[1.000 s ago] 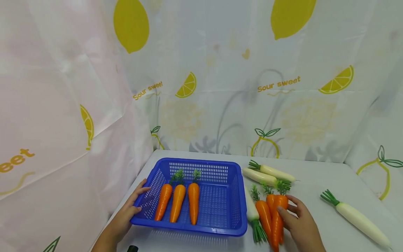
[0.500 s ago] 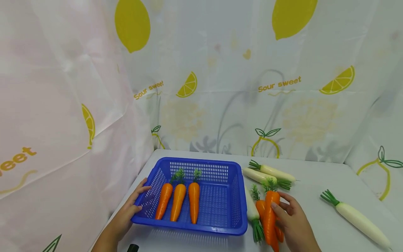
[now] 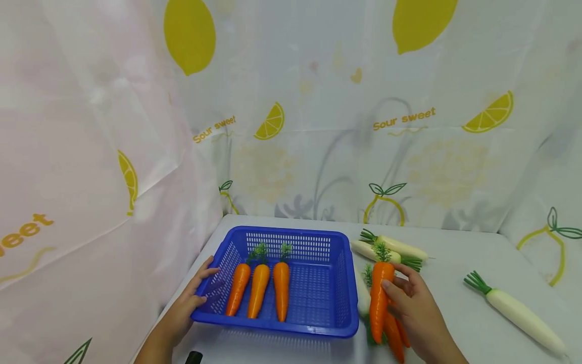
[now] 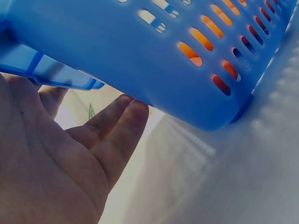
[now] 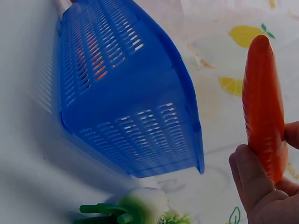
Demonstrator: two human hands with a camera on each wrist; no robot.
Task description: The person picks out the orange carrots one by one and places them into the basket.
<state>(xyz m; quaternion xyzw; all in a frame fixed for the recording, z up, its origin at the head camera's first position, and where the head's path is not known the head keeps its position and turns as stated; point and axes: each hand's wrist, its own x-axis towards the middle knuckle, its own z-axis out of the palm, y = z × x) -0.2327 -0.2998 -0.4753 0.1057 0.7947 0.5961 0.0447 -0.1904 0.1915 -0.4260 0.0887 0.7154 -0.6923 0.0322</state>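
My right hand (image 3: 418, 308) pinches an orange carrot (image 3: 381, 298) with a feathery green top between thumb and fingers. In the right wrist view this carrot (image 5: 264, 102) is raised well off the table, beside the basket. Beneath it in the head view lie more carrots (image 3: 394, 337), partly covered by it and the hand. My left hand (image 3: 184, 303) grips the left rim of a blue perforated basket (image 3: 273, 327); the left wrist view shows fingertips (image 4: 138, 109) against its outer side. Inside the basket lie three carrots (image 3: 258, 290) side by side, tops toward the back.
Two white radishes (image 3: 402, 248) lie behind the carrots. Another radish (image 3: 362, 298) lies along the basket's right side, partly hidden. A further radish (image 3: 523, 318) lies far right on the white table (image 3: 464, 263). A black object (image 3: 194, 357) shows at the front edge. Lemon-print curtains surround the table.
My right hand has lifted the carrot off the pile and carried it left and upward, toward the basket. My left hand and the basket have stayed in place.
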